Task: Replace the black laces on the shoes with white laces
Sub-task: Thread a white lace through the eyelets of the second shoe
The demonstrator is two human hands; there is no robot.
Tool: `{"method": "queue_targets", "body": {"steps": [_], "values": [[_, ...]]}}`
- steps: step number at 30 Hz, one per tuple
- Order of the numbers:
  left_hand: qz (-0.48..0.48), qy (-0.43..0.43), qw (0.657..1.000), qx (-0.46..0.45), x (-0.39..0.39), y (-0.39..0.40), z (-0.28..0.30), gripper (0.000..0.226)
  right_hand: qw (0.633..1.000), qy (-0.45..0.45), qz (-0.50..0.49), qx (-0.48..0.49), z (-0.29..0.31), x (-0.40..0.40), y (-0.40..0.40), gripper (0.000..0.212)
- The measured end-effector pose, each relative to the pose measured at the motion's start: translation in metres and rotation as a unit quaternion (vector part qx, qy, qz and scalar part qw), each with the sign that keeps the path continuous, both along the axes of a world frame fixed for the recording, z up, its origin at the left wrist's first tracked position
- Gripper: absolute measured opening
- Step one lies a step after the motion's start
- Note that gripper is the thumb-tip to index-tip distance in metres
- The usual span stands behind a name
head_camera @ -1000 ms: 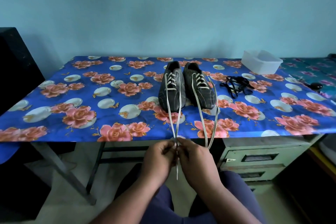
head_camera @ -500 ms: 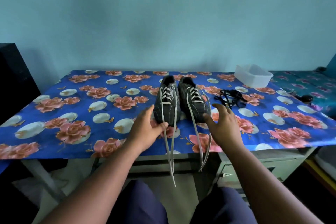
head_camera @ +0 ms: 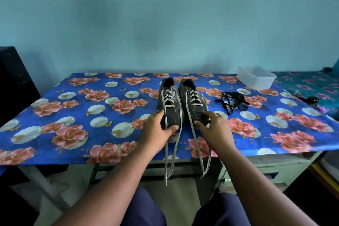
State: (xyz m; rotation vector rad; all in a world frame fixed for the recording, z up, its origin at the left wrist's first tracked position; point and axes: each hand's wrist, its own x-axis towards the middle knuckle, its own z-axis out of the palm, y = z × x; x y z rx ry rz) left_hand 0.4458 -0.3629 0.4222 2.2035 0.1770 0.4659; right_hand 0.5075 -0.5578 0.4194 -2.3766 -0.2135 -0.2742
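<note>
Two dark grey striped shoes stand side by side on the floral table, toes toward me. My left hand (head_camera: 157,130) grips the toe of the left shoe (head_camera: 169,101), thumb and fingers curled round it. My right hand (head_camera: 213,128) grips the toe of the right shoe (head_camera: 192,100). Both shoes carry white laces (head_camera: 176,145), whose loose ends trail over the table's front edge and hang down. The removed black laces (head_camera: 232,102) lie in a loose tangle to the right of the shoes.
The table (head_camera: 73,115) has a blue cloth with pink roses. A white plastic tub (head_camera: 255,77) stands at its back right. A dark cabinet (head_camera: 12,82) is at the left. Drawers (head_camera: 266,172) sit under the table's right side, and a small black object (head_camera: 312,99) lies at the far right.
My hands let go of the white lace ends below the table edge, reached forward, and now grip the two shoes' toes. The lace ends hang free.
</note>
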Motion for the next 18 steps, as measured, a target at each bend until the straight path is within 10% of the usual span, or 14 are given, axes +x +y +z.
{"method": "queue_targets", "body": {"steps": [6, 12, 18], "values": [[0.008, 0.025, 0.999, -0.027, -0.008, 0.004, -0.009, 0.088, 1.000, -0.009, -0.010, -0.013, -0.002, -0.008, -0.006, 0.051], [0.027, 0.017, 0.999, 0.034, -0.029, 0.019, -0.020, 0.029, 0.983, -0.072, -0.008, -0.169, -0.001, -0.058, 0.012, 0.039], [0.008, 0.061, 0.987, 0.145, -0.040, 0.005, -0.023, 0.017, 0.972, -0.035, 0.018, -0.233, -0.014, -0.080, 0.047, 0.051]]}}
